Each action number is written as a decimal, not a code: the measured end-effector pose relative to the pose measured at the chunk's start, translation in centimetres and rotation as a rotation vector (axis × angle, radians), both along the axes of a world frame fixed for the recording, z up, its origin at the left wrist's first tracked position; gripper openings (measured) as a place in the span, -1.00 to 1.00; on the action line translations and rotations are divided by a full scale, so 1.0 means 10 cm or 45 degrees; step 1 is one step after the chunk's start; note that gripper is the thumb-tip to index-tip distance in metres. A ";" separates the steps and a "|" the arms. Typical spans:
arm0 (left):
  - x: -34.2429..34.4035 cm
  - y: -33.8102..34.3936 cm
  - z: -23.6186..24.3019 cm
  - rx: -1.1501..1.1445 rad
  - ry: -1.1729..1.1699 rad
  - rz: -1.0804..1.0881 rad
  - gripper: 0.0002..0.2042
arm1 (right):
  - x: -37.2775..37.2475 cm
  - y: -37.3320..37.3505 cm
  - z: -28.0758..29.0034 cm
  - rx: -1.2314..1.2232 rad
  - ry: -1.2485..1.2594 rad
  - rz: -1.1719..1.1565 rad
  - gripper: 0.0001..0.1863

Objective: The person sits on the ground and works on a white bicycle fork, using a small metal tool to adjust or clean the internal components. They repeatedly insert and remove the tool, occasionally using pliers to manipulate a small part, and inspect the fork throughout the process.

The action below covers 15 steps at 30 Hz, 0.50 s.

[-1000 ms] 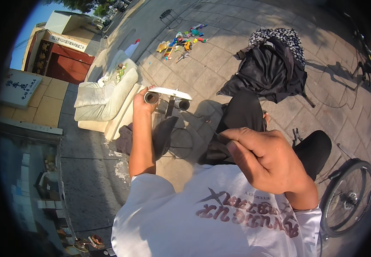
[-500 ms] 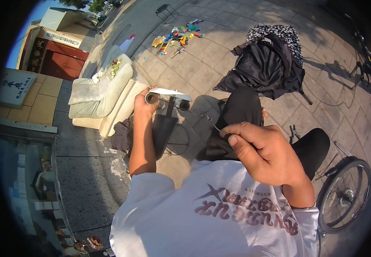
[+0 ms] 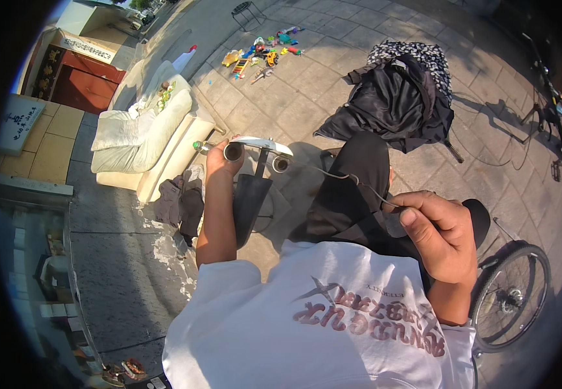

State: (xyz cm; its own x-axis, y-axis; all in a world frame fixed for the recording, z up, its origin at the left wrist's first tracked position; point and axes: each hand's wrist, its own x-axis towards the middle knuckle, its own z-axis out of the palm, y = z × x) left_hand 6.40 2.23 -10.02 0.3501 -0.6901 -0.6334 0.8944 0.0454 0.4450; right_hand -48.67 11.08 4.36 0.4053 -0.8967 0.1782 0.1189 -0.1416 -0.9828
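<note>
My left hand (image 3: 222,162) is closed around one end of a white curved bar (image 3: 255,141) with two round, hollow dark ends. A flat black blade-like piece (image 3: 252,201) hangs below the bar's middle. From the bar's right end, a thin kinked wire (image 3: 336,176) stretches across my black-trousered legs. My right hand (image 3: 442,233) pinches the wire's other end between thumb and forefinger, in front of my right knee. Beside my left hand shows a small green-tipped item (image 3: 197,146); its kind is unclear.
A cream sofa (image 3: 145,133) stands at the left, with dark cloth (image 3: 171,198) near its base. Colourful toys (image 3: 265,55) lie on the paving ahead. A black jacket (image 3: 398,97) is heaped ahead right. A bicycle wheel (image 3: 514,292) and a bicycle (image 3: 560,110) are at the right.
My right hand has moved right and slightly down, drawing the wire out into a longer visible span. The white bar stays in my left hand, turned slightly. The view has shifted a little.
</note>
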 end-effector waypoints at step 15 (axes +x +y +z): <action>0.03 -0.04 -0.50 0.009 -0.074 0.027 -0.72 | -0.70 0.01 -0.35 0.185 -0.183 -0.169 -0.67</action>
State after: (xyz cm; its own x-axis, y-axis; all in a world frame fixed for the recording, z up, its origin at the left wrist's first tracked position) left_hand 6.67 1.84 -15.03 0.4010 -0.6777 -0.6164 0.8659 0.0609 0.4964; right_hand -55.70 11.14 0.85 0.2622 -0.9607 0.0907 0.2485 -0.0235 -0.9683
